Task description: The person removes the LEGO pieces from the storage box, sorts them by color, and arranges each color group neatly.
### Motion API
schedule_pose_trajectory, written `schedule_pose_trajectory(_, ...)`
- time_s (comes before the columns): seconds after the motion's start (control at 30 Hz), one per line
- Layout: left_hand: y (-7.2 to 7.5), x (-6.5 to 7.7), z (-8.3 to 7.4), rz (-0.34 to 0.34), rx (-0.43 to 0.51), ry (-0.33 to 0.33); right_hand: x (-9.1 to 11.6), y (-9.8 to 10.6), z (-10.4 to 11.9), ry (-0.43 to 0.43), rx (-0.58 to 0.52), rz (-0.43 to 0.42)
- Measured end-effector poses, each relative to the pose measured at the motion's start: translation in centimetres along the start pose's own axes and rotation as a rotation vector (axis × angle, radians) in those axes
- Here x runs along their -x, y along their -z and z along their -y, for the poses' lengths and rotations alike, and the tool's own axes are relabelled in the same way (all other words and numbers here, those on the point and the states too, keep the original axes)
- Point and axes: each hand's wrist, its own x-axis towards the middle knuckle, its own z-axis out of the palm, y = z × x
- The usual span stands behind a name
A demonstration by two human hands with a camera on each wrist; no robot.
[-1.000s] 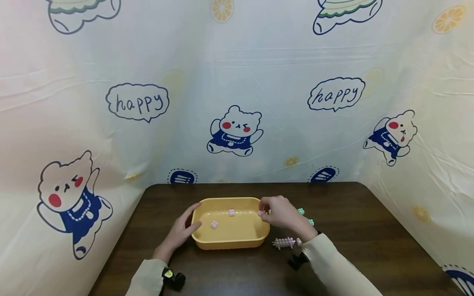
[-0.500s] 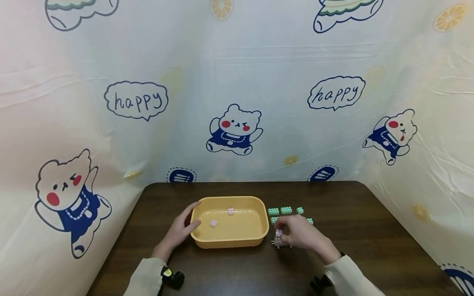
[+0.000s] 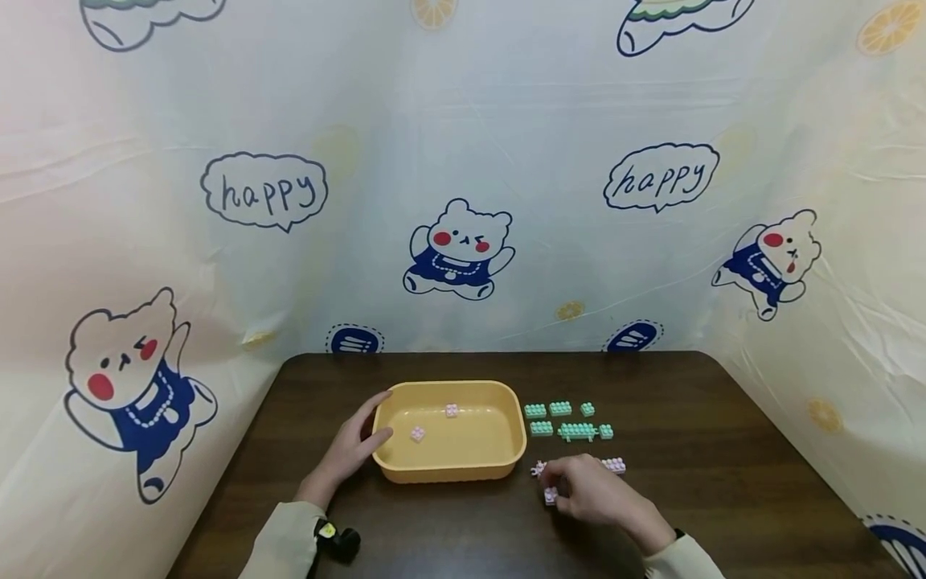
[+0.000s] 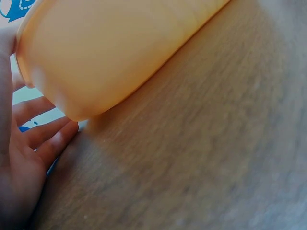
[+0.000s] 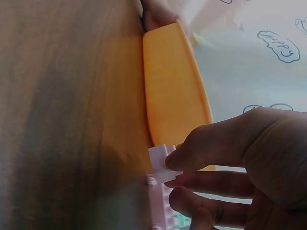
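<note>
My left hand (image 3: pixel 346 454) holds the left end of a yellow plastic tray (image 3: pixel 450 474), its thumb over the rim; in the left wrist view its fingers (image 4: pixel 57 139) lie along the outer wall. Between thumb and fingertips my right hand (image 3: pixel 589 492) pinches a small pink building brick (image 3: pixel 551 496), close over the table to the right of the tray. The same brick (image 5: pixel 162 160) shows in the right wrist view, just beside a long studded pink piece (image 5: pixel 157 203). Two more pink bricks, one at the back (image 3: pixel 452 411) and one nearer the left (image 3: pixel 417 434), lie inside the tray.
Several green bricks (image 3: pixel 541 429) stand in two rows to the right of the tray, among them a longer green piece (image 3: pixel 577 432). Another pink brick (image 3: pixel 615 466) shows behind my right hand. A printed curtain (image 3: pixel 463 161) hangs behind the brown table (image 3: pixel 723 482).
My right hand has moved from the tray's right rim out over the table and toward me, carrying a pink brick. The green bricks have come into view. My left hand stays at the tray.
</note>
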Motion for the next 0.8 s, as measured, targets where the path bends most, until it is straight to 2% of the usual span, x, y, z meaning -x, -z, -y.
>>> schedule_pose_trajectory(0.27,0.1,-0.1,0.0,-0.002,-0.018,-0.027,0.4,-0.6,-0.2,-0.001,-0.028,0.043)
schedule_pose_trajectory(0.5,0.0,0.1,0.1,-0.005,-0.042,-0.035,0.9,-1.0,-0.2,0.016,0.04,0.013)
schedule_pose_trajectory(0.8,0.0,0.1,0.1,-0.008,-0.015,-0.033,1.2,-1.3,-0.4,0.016,0.013,0.005)
